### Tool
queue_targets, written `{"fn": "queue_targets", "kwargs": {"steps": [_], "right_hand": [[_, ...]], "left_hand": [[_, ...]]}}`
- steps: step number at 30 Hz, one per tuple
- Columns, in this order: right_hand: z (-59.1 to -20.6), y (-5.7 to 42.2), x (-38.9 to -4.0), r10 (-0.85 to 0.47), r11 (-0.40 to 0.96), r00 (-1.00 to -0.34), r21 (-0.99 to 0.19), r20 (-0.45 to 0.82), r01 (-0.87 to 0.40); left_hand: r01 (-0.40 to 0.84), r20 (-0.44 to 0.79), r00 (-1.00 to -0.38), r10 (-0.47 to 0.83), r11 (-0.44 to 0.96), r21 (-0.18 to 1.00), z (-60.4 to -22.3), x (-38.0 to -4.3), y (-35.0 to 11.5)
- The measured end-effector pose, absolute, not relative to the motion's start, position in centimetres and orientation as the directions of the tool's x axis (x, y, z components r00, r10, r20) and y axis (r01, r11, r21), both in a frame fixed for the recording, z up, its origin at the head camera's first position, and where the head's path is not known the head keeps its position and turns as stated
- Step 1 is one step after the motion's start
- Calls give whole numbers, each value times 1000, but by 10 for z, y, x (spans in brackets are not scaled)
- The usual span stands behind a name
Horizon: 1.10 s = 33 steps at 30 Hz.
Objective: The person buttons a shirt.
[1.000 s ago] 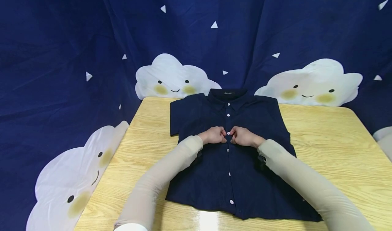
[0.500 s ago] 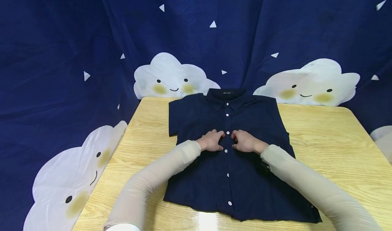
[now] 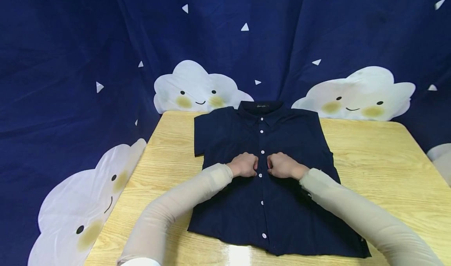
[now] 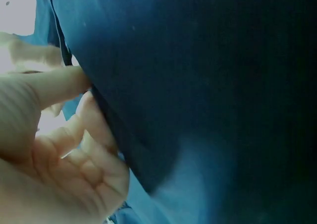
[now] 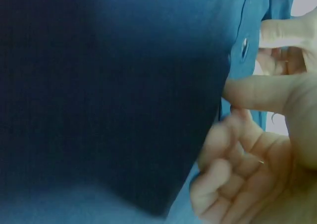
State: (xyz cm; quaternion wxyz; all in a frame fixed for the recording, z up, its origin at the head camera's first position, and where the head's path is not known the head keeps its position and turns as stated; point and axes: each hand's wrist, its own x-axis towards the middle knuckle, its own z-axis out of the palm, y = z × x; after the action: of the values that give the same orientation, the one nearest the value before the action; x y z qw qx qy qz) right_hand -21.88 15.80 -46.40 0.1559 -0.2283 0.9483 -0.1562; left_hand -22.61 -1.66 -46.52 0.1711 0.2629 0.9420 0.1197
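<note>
A dark navy short-sleeved shirt (image 3: 229, 215) lies front up, collar away from me, with white buttons down its middle. My left hand (image 3: 244, 165) is just left of the button strip, between the third and fourth buttons from the collar. In the left wrist view, its thumb and curled fingers (image 4: 91, 120) pinch a fold of the cloth. Opposite it, right of the strip, my right hand (image 3: 283, 165) pinches another fold; the right wrist view shows its thumb (image 5: 252, 92) and bent fingers at the fold's edge. The cloth partly hides the fingertips.
The shirt is on a light wooden table (image 3: 373, 160), whose bare top shows on both sides. Behind the table hangs a dark blue curtain (image 3: 211, 31) with white clouds and small triangles. One short sleeve (image 3: 202, 134) spreads to the left.
Both hands have moved from beside the third button slightly toward me. Half a second ago their fingers were more spread; now they are curled on the cloth. The shirt stays nearly in place.
</note>
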Motion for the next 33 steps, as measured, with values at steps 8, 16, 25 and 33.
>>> {"fn": "queue_targets", "kwargs": {"steps": [8,16,25,33], "right_hand": [[-461,150,-210,-413,851,-795,-499,-444,-164],[-461,144,-205,-400,878,-773,-448,-493,-168],[-462,143,-206,-391,890,-759,-424,-520,-168],[-459,149,-210,-422,850,-732,-515,-535,-114]], "left_hand": [[476,-258,-751,608,769,426,-467,-224,-13],[416,-337,-707,621,751,513,-467,-224,-13],[284,-375,-708,599,727,625,-468,-223,-11],[277,-365,-738,567,748,603,-471,-220,-7]]}}
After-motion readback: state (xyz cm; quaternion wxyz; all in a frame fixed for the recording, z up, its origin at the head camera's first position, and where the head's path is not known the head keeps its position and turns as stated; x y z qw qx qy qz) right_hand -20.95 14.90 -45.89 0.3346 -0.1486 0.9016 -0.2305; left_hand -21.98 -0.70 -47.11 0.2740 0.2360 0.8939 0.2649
